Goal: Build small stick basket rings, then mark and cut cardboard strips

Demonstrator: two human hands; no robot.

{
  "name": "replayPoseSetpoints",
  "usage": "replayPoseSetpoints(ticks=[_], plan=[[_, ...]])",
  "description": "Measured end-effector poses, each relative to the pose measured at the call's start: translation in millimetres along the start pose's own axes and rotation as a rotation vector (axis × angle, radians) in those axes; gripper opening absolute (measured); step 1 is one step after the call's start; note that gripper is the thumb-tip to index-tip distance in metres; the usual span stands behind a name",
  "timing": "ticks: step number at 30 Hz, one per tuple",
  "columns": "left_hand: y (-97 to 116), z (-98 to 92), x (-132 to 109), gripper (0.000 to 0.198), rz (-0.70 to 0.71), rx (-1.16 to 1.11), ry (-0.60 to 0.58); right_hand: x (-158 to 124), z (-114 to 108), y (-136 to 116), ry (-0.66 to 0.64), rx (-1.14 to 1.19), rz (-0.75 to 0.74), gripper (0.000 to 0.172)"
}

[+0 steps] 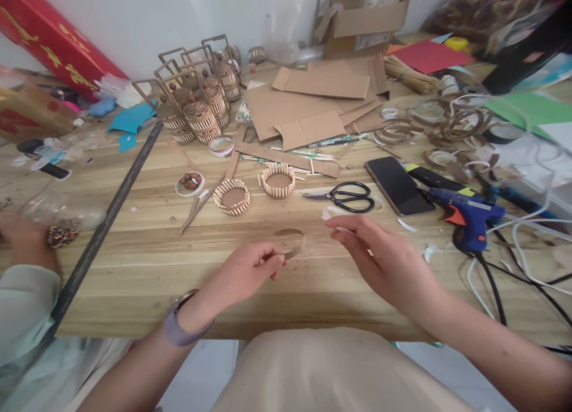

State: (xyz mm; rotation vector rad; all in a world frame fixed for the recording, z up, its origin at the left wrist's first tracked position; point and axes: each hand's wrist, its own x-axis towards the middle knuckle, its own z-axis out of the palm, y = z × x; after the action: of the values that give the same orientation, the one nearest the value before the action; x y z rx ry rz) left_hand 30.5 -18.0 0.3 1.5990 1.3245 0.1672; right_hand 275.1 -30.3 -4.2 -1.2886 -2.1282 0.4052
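Observation:
My left hand is closed in a pinch on a thin curved brown strip, low over the front of the table. Just behind it a brown curved band lies near the strip. My right hand is raised to the right, thumb and fingers drawn together; a whitish scrap shows by its fingertips, and whether it is held is blurred. Behind the hands stand two round stick-walled baskets, the left basket and the right basket. Black-handled scissors lie beyond my right hand.
A phone and a blue glue gun with trailing cords lie right. Finished lantern-like pieces stand back left, near cardboard sheets. Brown rings crowd the right. At far left, another person's hand is by a plastic jar.

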Motion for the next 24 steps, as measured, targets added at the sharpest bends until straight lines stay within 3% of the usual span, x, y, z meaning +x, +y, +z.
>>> replayPoseSetpoints(ticks=[5, 7, 12, 17, 24], plan=[[6.5, 3.3, -5.4, 0.027, 0.094, 0.080, -0.037, 14.6, 17.5, -6.2, -0.184, 0.117, -0.234, 0.019], [3.1, -0.2, -8.8, 0.023, 0.072, 0.086, -0.020, 10.8, 20.2, -1.3, -0.240, 0.094, -0.212, 0.021], [-16.0, -4.3, -6.8, 0.011, -0.015, 0.009, -0.036, -5.8, 13.1, 22.8, -0.215, -0.118, -0.100, 0.033], [-21.4, 9.9, 5.1, 0.024, 0.087, 0.345, -0.014, -15.3, 17.4, 28.8, -0.274, -0.427, -0.058, 0.035], [-11.9, 35.6, 0.7, 0.024, 0.312, 0.883, 0.207, -20.3, 31.1, 29.7, -0.300, -0.527, -0.054, 0.028]])
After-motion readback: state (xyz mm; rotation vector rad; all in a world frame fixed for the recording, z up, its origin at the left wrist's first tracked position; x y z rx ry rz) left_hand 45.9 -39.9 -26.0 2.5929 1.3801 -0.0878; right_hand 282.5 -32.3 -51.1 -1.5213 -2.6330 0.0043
